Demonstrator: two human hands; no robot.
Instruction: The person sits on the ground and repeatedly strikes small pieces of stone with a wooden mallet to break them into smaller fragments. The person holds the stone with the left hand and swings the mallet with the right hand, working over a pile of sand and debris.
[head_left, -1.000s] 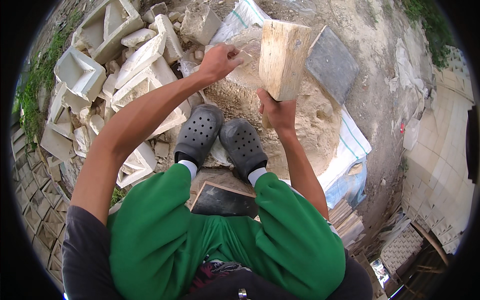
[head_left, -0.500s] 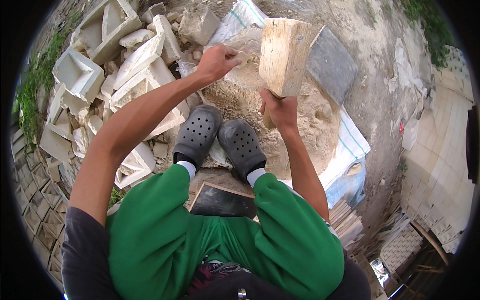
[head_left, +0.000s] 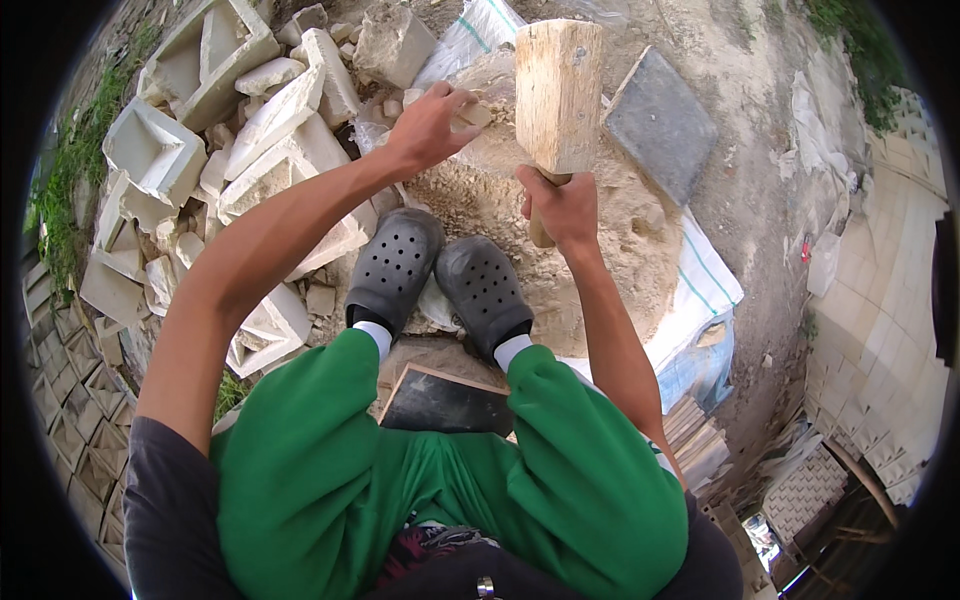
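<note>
Right hand point(head_left: 562, 205) clenched on wooden mallet point(head_left: 556, 95) handle, head upright above it, left hand point(head_left: 432, 125) pinching stone fragment point(head_left: 472, 115) just beside mallet

I'm seeing a pale, rough-sawn wooden mallet block point(head_left: 558, 95), a crumbly matt beige stone lump point(head_left: 560, 230), matt dark perforated rubber clogs point(head_left: 440, 275) and a flat, grainy grey slab point(head_left: 660, 125).
</note>
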